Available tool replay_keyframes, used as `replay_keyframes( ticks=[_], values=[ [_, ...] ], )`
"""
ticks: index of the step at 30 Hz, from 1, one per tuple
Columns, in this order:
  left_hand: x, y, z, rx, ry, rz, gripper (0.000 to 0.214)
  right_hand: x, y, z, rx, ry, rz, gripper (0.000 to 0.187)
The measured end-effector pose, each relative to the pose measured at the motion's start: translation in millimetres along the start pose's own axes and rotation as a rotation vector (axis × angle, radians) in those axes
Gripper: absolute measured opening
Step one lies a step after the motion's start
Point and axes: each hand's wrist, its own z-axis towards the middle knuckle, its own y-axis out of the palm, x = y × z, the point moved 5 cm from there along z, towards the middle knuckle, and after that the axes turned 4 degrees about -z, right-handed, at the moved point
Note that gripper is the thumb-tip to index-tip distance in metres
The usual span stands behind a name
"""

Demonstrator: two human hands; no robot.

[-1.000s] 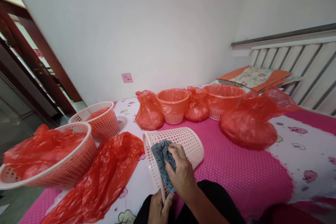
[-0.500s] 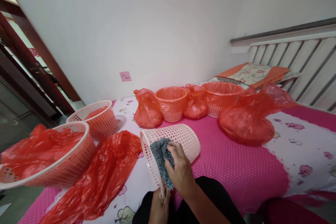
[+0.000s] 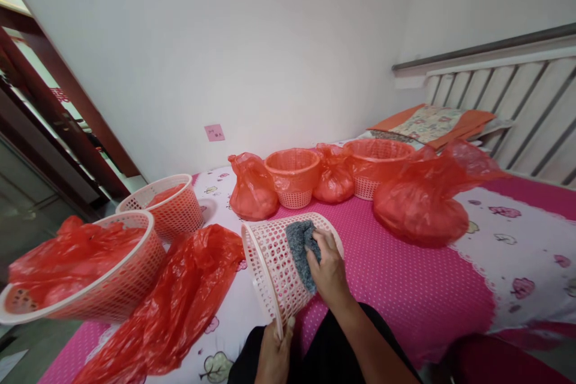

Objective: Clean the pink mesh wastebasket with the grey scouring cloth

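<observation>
A pale pink perforated plastic basket (image 3: 274,252) lies on its side in front of me, its mouth facing left. My left hand (image 3: 274,351) grips the near part of its rim from below. In my right hand (image 3: 330,267) is a bunched grey-blue cloth (image 3: 300,252), pressed against the basket's outer side, toward its base. Part of the cloth is covered by my fingers. Just left of the basket, a crumpled red plastic bag (image 3: 180,300) is spread over the bed.
Two baskets with red plastic in them, a nearer one (image 3: 112,288) and a farther one (image 3: 180,216), stand at left. Along the wall are bag-lined baskets (image 3: 294,177) and filled red bags (image 3: 254,192). A larger red bag (image 3: 418,210) sits at right, before folded fabric (image 3: 432,123).
My right hand has slid the cloth rightward along the basket's side, from near the rim toward the base. My left hand keeps its hold on the rim.
</observation>
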Motion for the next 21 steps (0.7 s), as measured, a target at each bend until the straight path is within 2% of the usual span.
replay_keyframes(
  ticks=[6,11,17,21],
  values=[
    [-4,-1.5,0,0.048,-0.061,0.010,0.072,48,-10,5,0.056,0.101,-0.065,0.027],
    [0,-1.6,-2,0.092,-0.058,-0.031,0.070,80,-17,0,0.148,0.212,-0.053,0.026],
    [-1,1.1,-2,0.035,-0.026,-0.049,0.063,127,-21,-19,0.231,0.525,0.005,0.042],
    [1,-0.6,-1,0.051,-0.017,-0.046,0.058,151,-23,-32,0.235,0.631,0.047,0.042]
  ],
)
